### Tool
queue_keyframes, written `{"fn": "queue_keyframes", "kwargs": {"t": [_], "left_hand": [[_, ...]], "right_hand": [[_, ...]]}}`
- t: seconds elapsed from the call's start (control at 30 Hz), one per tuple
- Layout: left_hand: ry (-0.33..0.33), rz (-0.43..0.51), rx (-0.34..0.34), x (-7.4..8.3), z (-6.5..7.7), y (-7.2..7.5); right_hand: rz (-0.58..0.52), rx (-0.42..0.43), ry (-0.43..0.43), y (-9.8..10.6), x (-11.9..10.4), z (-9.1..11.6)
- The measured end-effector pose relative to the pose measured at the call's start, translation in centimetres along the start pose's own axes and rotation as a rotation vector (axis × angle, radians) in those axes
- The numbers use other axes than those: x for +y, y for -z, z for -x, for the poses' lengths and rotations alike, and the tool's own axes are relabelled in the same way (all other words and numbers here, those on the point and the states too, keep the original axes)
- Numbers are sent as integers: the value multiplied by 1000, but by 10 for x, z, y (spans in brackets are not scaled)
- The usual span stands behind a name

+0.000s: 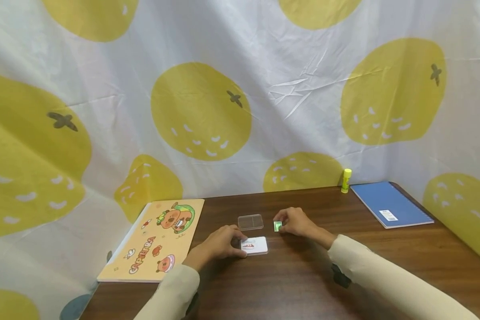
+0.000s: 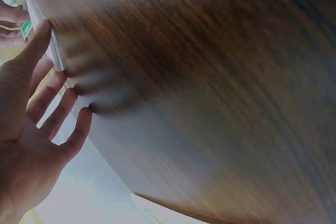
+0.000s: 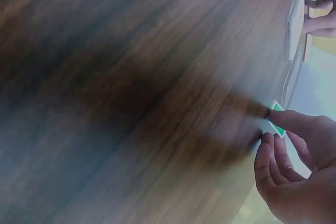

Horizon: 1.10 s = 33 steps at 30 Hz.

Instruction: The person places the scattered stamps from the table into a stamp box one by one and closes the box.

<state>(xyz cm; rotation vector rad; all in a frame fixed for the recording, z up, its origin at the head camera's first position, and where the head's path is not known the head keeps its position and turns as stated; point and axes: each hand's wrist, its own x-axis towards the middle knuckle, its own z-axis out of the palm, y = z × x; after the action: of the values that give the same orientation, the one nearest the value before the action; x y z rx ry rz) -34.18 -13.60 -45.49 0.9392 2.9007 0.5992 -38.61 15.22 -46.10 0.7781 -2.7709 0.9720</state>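
Note:
On the table, a shallow clear plastic case has white cards in it, the top one with a red print at its left side. My left hand holds this case at its left end, thumb on the near edge and a finger at the far edge. The other left fingers spread loosely beside it. My right hand pinches a small green card with a white border, also visible between thumb and fingers in the right wrist view. Behind the case lies a clear plastic lid.
A capybara-cover notebook lies on the left. On the right is a blue spiral notebook, with a yellow glue stick upright next to it. A fruit-print curtain hangs behind the brown wooden table.

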Motion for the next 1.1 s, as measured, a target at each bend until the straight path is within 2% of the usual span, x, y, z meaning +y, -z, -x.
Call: {"fn": "queue_keyframes", "kwargs": {"t": [0.23, 0.73, 1.0, 1.1], "left_hand": [[16, 3, 3, -1, 0, 2], [14, -2, 1, -1, 0, 2], [-23, 2, 1, 1, 0, 0], [-17, 0, -1, 1, 0, -1]], "right_hand": [[8, 12, 15, 1, -9, 0], [5, 2, 52, 2, -8, 4], [-67, -35, 46, 2, -11, 10], [-84, -41, 47, 3, -14, 11]]}}
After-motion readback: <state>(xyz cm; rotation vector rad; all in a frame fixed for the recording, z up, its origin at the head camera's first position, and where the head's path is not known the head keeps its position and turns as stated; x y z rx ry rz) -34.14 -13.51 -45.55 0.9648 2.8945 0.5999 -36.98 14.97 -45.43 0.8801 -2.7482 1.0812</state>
